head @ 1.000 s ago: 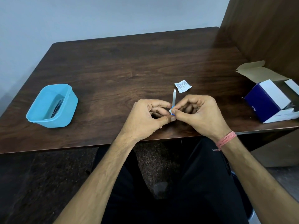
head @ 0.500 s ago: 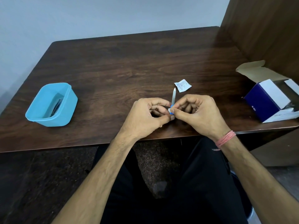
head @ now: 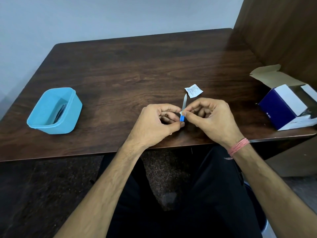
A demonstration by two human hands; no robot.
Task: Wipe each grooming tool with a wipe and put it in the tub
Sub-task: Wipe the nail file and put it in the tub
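Note:
A slim nail file [head: 184, 102] with a blue handle stands upright over the table's front edge. My left hand [head: 154, 125] pinches the bottom of the handle between thumb and forefinger. My right hand [head: 212, 117] pinches a small white wipe [head: 181, 112] against the file where blade meets handle. The blue plastic tub [head: 73, 117] sits at the left of the table, with dark tools [head: 60, 112] lying in its bottom.
A torn white wipe sachet [head: 193, 90] lies just beyond the file's tip. An open blue and white cardboard box [head: 281, 107] rests at the right edge, next to a wooden side panel [head: 283, 31]. My legs are under the dark wooden table [head: 137, 66].
My right hand's pinch has slid a little up the file, so more of the blue handle shows. My left hand and the file have stayed about where they were.

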